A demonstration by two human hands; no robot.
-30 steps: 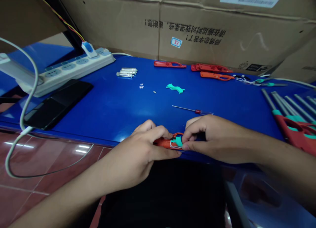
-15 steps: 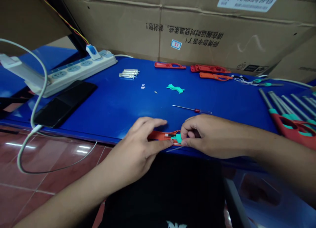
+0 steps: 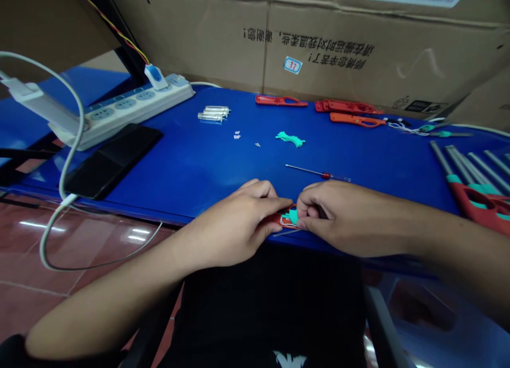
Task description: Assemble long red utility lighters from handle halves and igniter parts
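Left hand [image 3: 235,224] | right hand [image 3: 338,216] — fingers both holding red plastic housing [image 3: 277,218] — mostly hidden

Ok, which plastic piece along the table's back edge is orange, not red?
The orange piece on the right, lying in front of a red pair; those and the lone red piece are deeper red.

Sticker [image 3: 292,65] on cardboard box [image 3: 191,44] reads 37, inverted.

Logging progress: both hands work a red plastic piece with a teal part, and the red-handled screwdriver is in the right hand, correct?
No: the head view shows the red-handled screwdriver lying on the blue table, beyond the right hand, not in it. That hand and the left hand hold the red plastic piece.
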